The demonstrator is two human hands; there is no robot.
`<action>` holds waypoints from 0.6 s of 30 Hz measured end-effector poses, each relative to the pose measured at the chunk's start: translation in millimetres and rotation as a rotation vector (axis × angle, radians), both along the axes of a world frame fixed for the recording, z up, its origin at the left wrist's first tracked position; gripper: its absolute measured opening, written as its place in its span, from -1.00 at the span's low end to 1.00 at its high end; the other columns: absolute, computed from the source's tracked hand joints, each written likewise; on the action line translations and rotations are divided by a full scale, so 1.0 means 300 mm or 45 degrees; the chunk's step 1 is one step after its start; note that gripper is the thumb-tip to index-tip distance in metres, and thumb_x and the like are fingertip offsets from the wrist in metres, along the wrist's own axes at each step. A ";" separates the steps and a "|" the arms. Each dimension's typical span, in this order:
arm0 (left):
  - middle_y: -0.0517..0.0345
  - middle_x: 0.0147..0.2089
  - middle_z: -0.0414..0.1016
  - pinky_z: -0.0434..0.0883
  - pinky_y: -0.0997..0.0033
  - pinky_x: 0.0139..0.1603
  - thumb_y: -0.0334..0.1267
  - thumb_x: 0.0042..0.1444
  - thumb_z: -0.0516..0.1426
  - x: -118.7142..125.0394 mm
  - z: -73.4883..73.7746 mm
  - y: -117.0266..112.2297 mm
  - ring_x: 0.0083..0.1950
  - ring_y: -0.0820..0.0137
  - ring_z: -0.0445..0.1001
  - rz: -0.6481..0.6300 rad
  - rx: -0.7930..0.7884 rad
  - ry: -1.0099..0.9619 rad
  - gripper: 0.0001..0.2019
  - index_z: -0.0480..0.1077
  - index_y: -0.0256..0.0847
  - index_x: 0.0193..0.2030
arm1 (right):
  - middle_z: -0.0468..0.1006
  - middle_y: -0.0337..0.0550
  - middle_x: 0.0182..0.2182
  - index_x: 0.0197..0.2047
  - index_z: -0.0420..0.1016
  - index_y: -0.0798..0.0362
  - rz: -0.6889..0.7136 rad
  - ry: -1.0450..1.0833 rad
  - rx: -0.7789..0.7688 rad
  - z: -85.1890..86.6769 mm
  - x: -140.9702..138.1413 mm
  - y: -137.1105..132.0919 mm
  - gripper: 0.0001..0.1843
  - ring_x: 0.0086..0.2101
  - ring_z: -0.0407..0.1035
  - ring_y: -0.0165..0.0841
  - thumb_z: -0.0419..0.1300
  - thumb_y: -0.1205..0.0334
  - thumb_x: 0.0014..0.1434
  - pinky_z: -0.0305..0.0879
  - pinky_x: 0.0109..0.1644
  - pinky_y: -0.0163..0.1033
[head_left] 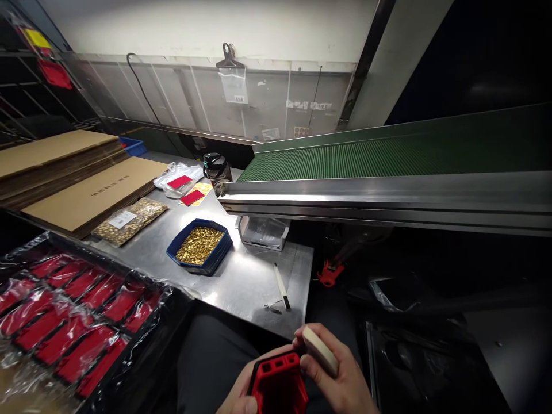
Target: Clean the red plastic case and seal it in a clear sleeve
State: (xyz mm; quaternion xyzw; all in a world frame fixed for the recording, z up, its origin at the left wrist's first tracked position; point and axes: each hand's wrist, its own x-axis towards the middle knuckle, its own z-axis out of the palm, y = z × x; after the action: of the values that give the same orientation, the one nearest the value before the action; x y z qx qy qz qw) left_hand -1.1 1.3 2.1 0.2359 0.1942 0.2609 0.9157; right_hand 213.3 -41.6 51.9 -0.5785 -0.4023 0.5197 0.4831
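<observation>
Low in the head view, my left hand (240,398) is closed around a red plastic part (279,384) with square holes along its top. My right hand (334,374) is closed too, gripping a cream, flat rounded block (319,351) that rests against the red part's upper right corner. Both hands hover over my lap, just in front of the steel table's edge (259,322).
A blue tray of small gold parts (199,246) sits mid-table, with a bagged batch (129,221) beside cardboard sheets (86,192). A black tray of wrapped red parts (64,322) lies at left. A white pen (282,286) lies near the edge. A green conveyor (388,155) runs at right.
</observation>
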 end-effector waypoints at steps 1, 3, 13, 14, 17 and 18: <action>-0.32 0.29 0.46 0.39 -0.01 0.18 0.11 -0.04 0.42 -0.003 0.009 0.005 0.19 -0.18 0.49 -0.007 0.031 0.031 -0.13 0.37 -0.25 0.37 | 0.65 -0.11 -0.17 0.00 0.57 -0.07 -0.016 -0.009 -0.004 0.003 -0.001 0.000 -0.61 -0.17 0.56 -0.19 0.30 -0.14 0.25 0.44 -0.11 -0.27; -0.30 0.39 0.36 0.33 -0.15 0.27 0.15 -0.04 0.42 -0.008 0.032 0.018 0.31 -0.29 0.38 -0.038 0.099 0.087 -0.11 0.36 -0.21 0.38 | 0.65 -0.13 -0.19 -0.03 0.58 -0.06 -0.077 -0.024 -0.017 0.011 -0.006 0.000 -0.59 -0.19 0.56 -0.20 0.31 -0.16 0.22 0.43 -0.13 -0.28; -0.17 0.40 0.39 0.37 0.00 0.28 0.02 -0.02 0.46 0.013 0.123 0.050 0.33 -0.19 0.40 -0.018 0.215 0.199 -0.24 0.44 -0.13 0.32 | 0.64 -0.13 -0.23 -0.06 0.59 -0.04 -0.084 -0.033 -0.027 0.018 -0.014 0.016 -0.59 -0.24 0.54 -0.24 0.33 -0.17 0.21 0.41 -0.16 -0.30; -0.17 0.39 0.40 0.37 0.01 0.28 0.05 -0.02 0.46 0.014 0.123 0.050 0.32 -0.18 0.41 0.000 0.205 0.195 -0.23 0.44 -0.12 0.32 | 0.64 -0.13 -0.24 -0.07 0.60 -0.04 -0.095 -0.030 -0.026 0.013 -0.016 0.019 -0.60 -0.24 0.54 -0.24 0.33 -0.16 0.21 0.41 -0.17 -0.30; -0.18 0.28 0.51 0.41 0.02 0.21 0.11 -0.01 0.43 0.020 0.107 0.052 0.18 -0.11 0.53 0.017 0.198 0.196 -0.25 0.47 -0.12 0.29 | 0.65 -0.12 -0.24 -0.06 0.60 -0.02 -0.112 -0.032 -0.032 0.001 -0.021 0.029 -0.58 -0.23 0.55 -0.22 0.33 -0.17 0.21 0.42 -0.17 -0.28; -0.18 0.23 0.56 0.41 0.02 0.19 0.12 0.04 0.40 0.022 0.100 0.052 0.12 -0.09 0.56 0.018 0.168 0.168 -0.30 0.48 -0.13 0.28 | 0.66 -0.10 -0.23 -0.05 0.60 -0.01 -0.115 -0.039 -0.042 -0.002 -0.024 0.032 -0.57 -0.21 0.56 -0.20 0.31 -0.18 0.22 0.42 -0.15 -0.27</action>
State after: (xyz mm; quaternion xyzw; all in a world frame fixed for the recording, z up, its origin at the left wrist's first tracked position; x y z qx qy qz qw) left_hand 5.6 17.0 32.0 0.3110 0.2380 0.2635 0.8816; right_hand 206.1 -32.1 51.4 -0.6118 -0.3748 0.4950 0.4902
